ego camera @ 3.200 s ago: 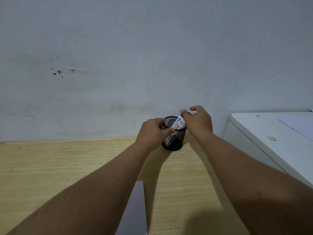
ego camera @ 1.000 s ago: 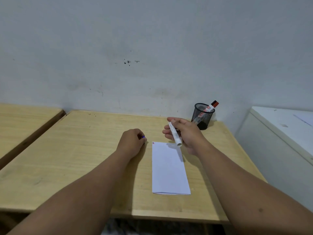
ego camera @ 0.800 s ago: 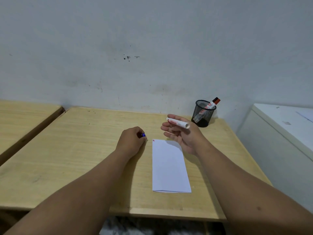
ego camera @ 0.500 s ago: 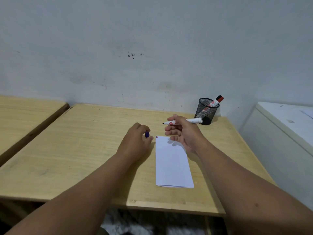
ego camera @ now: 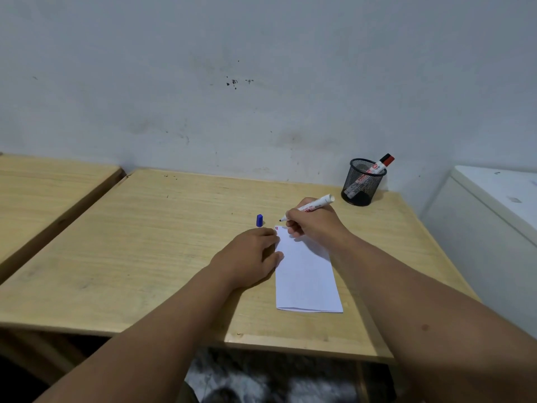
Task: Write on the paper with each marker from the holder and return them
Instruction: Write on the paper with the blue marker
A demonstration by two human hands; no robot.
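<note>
Your right hand [ego camera: 315, 225] grips the uncapped marker [ego camera: 308, 208] above the paper [ego camera: 305, 274], which your flat left hand [ego camera: 250, 257] steadies near the worktop's [ego camera: 145, 242] back edge; lower the tip next.

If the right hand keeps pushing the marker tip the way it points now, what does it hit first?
The right hand holds the marker with its tip aimed left and slightly down. Probably the upright blue cap comes first, unless the tip reaches the table short of it; depth is unclear.
</note>
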